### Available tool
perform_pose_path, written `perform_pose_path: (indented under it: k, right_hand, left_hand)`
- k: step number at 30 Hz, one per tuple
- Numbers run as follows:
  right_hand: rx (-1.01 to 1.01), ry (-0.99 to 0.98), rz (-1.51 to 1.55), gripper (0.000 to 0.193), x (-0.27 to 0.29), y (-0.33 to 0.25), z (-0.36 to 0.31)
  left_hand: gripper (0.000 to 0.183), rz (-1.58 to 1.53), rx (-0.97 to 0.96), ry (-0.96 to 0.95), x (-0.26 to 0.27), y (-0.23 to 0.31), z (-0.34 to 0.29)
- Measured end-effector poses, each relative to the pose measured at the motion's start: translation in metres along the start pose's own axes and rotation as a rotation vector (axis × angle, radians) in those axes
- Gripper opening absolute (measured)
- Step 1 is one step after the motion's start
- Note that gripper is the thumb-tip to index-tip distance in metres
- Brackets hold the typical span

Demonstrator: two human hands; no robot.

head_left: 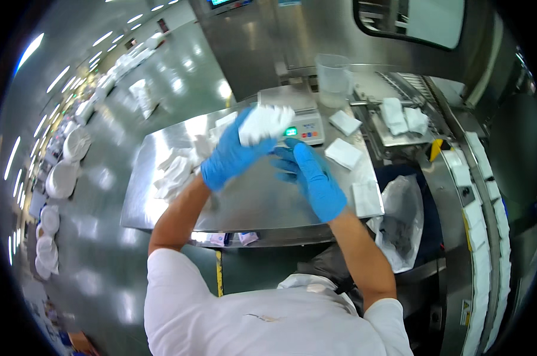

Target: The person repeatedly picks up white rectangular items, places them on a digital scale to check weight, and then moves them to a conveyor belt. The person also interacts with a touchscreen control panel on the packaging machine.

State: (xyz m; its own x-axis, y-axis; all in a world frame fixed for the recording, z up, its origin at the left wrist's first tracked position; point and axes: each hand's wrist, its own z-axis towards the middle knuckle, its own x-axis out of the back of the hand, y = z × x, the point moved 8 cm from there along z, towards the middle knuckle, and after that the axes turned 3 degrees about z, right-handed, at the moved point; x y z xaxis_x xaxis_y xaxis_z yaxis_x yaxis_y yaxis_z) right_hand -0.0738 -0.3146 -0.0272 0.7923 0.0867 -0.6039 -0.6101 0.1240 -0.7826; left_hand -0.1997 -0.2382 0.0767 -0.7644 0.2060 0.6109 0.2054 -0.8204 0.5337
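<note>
My left hand [230, 155] holds a packet [263, 123] above the table [250, 199], with the scale [295, 115] just behind it and a heap of packets [176, 169] to its left. My right hand [313, 178] hovers beside it; three packets [344, 153] lie to its right, a beaker [332, 78] behind.

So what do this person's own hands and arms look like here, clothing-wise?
Both hands wear bright blue disposable gloves: the left hand and the right hand. The gloves end at the wrists, and the forearms are uncovered. A white short-sleeved top covers the shoulders and upper arms. No markings show on the gloves.
</note>
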Motion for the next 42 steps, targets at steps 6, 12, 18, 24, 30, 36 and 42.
perform_pose_path:
  k: [6, 12, 18, 24, 30, 36, 42]
  right_hand:
    - [0.008, 0.161, -0.003, 0.061, 0.024, -0.019, -0.056]
    - [-0.145, 0.281, -0.100, 0.055, 0.065, -0.012, -0.097]
    - [-0.100, 0.306, 0.024, 0.045, 0.090, -0.016, -0.095]
    - [-0.018, 0.301, -0.444, 0.033, 0.107, -0.045, -0.059]
    - [-0.070, 0.280, -0.542, 0.035, 0.103, -0.057, 0.054]
    - [-0.038, 0.274, -0.716, 0.036, 0.100, -0.034, 0.218]
    - [0.110, 0.345, -1.518, 0.045, 0.104, -0.049, 0.253]
  left_hand:
    - [0.072, -0.174, -0.040, -0.260, -0.077, 0.049, -0.035]
    - [0.073, -0.220, -0.063, -0.356, -0.097, 0.066, -0.048]
    - [0.062, -0.938, 0.543, 0.055, -0.074, -0.011, -0.102]
    - [0.050, -0.728, 0.573, 0.274, -0.047, -0.051, -0.143]
    - [0.059, 0.435, 0.181, -0.026, -0.034, -0.013, -0.124]
    - [0.073, 0.514, 0.085, -0.319, -0.090, -0.027, -0.130]
    - [0.087, 0.293, 0.138, -0.471, -0.069, -0.010, -0.108]
